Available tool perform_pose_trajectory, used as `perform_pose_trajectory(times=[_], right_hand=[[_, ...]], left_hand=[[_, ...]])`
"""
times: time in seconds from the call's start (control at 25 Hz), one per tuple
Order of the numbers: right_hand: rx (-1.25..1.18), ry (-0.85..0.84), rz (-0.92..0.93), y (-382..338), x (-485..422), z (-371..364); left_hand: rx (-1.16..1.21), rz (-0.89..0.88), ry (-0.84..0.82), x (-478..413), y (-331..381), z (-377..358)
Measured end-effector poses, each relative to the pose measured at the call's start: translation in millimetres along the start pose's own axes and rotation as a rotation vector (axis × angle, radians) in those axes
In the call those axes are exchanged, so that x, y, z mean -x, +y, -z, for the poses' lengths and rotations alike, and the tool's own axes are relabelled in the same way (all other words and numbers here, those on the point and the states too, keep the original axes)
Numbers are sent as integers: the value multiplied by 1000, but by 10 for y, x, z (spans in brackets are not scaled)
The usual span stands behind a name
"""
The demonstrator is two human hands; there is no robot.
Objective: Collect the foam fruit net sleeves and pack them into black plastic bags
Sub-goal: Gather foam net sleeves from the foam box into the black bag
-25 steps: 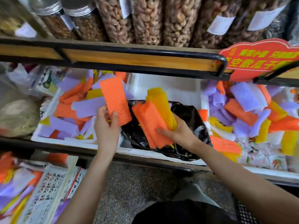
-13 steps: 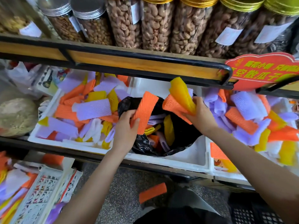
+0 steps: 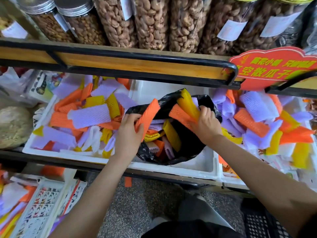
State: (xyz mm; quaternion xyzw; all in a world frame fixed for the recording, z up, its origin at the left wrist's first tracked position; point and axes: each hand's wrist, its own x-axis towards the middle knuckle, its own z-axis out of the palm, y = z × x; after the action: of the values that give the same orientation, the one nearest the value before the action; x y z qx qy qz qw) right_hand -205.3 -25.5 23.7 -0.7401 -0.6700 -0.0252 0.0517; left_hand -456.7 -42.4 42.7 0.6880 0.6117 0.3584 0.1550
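Black plastic bag (image 3: 188, 145) open in white foam box (image 3: 197, 167); ribbed orange, yellow, lilac sleeves (image 3: 171, 134) inside; left hand (image 3: 127, 134) grips orange sleeve (image 3: 148, 114) over bag's left rim; right hand (image 3: 205, 124) clutches orange-and-yellow sleeves (image 3: 181, 112) over its right rim.

The bag (image 3: 188, 145) is glossy black. At its mouth one net sleeve (image 3: 147, 115) is bright orange with a fine diamond mesh. A second orange sleeve (image 3: 181, 115) lies against a yellow sleeve (image 3: 187, 103). The heaps (image 3: 89, 115) in the white foam boxes (image 3: 197, 166) mix lilac, orange, yellow and white. The sign (image 3: 272, 69) is red with yellow-green characters, and the floor (image 3: 137, 212) is speckled grey.
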Motion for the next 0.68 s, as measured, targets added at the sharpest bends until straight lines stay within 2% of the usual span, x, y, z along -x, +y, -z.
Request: perform_pose_trajectory(times=[0.04,0.2,0.36,0.44,0.52,0.56,0.6,0.64,0.68], right_hand=[[52,39,42,-45,2,-56],[255,-84,234,-128,140,-233],[339,-219,195,-84,298,-258],[230,-372,211,-36,380,-316],[70,-463,270,39,476,-254],[-7,-445,319,109,535,-204],[-105,-355,385,213,594,-167],[-218,-237,459,328,660,-115],[-336,-112,510,468,752,-68]], left_hand=[[-13,-29,-10,20,46,-33],[-158,-144,-104,114,62,-244],[-395,-152,-117,136,-62,-521],[-463,-136,-235,200,-24,-659],[-512,-104,-475,330,22,-805],[-563,-88,-559,407,54,-855],[-599,-79,-600,474,87,-867],[-593,-71,-594,526,141,-845],[-539,-102,-499,575,206,-814]])
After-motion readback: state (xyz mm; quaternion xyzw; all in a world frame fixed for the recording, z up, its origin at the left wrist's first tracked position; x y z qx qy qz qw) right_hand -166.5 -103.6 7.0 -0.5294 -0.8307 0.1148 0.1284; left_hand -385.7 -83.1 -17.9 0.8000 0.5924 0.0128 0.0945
